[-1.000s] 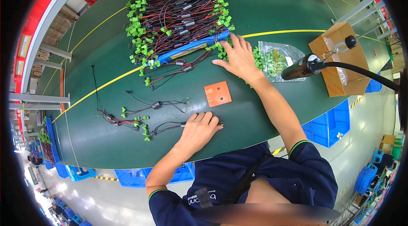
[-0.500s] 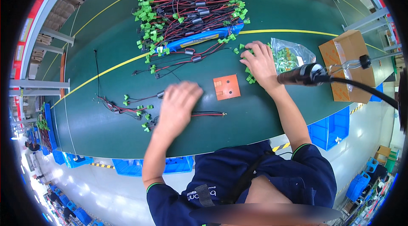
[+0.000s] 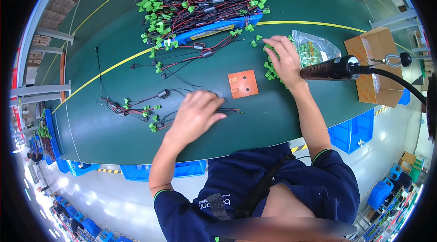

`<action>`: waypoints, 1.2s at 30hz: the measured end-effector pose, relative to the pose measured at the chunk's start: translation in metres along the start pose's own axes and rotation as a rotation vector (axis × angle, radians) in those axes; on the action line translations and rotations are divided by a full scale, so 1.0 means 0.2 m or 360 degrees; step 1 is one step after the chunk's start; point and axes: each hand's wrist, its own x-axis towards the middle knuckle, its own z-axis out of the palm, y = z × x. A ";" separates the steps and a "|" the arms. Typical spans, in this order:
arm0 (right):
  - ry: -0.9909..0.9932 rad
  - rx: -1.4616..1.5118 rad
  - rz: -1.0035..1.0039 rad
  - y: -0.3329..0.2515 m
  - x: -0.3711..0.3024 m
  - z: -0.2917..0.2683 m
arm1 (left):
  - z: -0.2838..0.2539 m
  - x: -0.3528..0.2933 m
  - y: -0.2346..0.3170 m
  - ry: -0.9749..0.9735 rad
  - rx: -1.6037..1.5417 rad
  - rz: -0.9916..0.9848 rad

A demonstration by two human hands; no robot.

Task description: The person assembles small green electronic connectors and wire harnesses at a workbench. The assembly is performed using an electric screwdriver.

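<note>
Holding left hand (image 3: 193,112) half-curled over a cable (image 3: 232,110) on the desk (image 3: 273,123), right hand (image 3: 284,60) bent at green clips (image 3: 270,71); cannot tell if pinching anything. Already piled in blue tray (image 3: 250,19): many cables (image 3: 211,0); left loose: several.

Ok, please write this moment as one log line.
left hand: over wires | right hand: at loose green clips | orange plate: between hands

Has L hand (image 3: 195,111) palm-down, left & a bit nearer than orange plate (image 3: 238,88), fingers loosely curled, thumb apart. Has R hand (image 3: 287,62) palm-down too, right & slightly beyond plate, fingers bent, thumb parted. Angles L forearm (image 3: 167,157) twd plate, R forearm (image 3: 314,117) up-left past it.
</note>
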 end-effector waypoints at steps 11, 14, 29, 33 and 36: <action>-0.0193 0.0890 0.0234 -0.25 -0.06 0.06 | 0.15 0.12 -0.07 0.0044 -0.0868 -0.0587; -0.0374 0.0942 0.0175 -0.29 -0.08 0.07 | 0.21 0.11 -0.10 0.0127 -0.0971 -0.0628; -0.0629 0.1110 0.0150 -0.36 -0.10 0.09 | 0.19 0.06 -0.18 0.0210 -0.1405 -0.0202; -0.0667 0.1065 0.0139 -0.37 -0.09 0.06 | 0.20 0.05 -0.20 0.0080 -0.1352 -0.0207; -0.0641 0.1107 0.0104 -0.38 -0.10 0.06 | 0.19 0.05 -0.13 -0.0017 -0.1371 -0.0560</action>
